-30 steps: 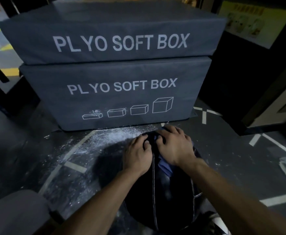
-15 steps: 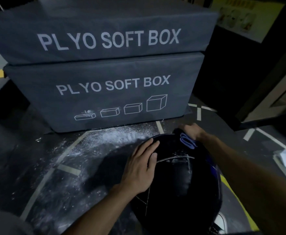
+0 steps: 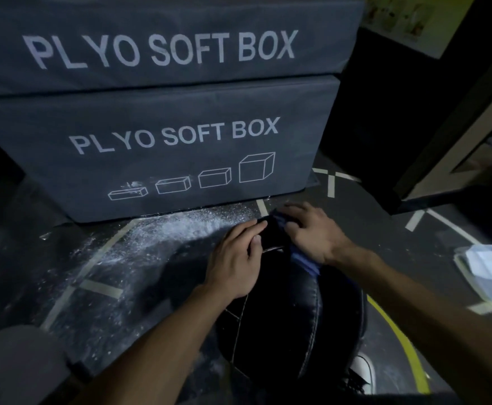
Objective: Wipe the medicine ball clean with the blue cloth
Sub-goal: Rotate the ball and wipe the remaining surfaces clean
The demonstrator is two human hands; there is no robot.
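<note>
Head view: a person's right hand (image 3: 312, 233) presses the blue cloth (image 3: 304, 258) onto the black medicine ball (image 3: 282, 311), fingers curled over it; just beside it, the left hand (image 3: 236, 258) rests flat, steadying the ball before stacked plyo soft boxes (image 3: 163, 135).

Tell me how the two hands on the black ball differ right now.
The left hand rests bare on the black leather medicine ball, fingers fairly straight; the right hand presses the crumpled blue cloth against it. The left hand sits on the ball's left side, the right hand further right and further from the camera. Both lie on the ball's far upper part.
</note>
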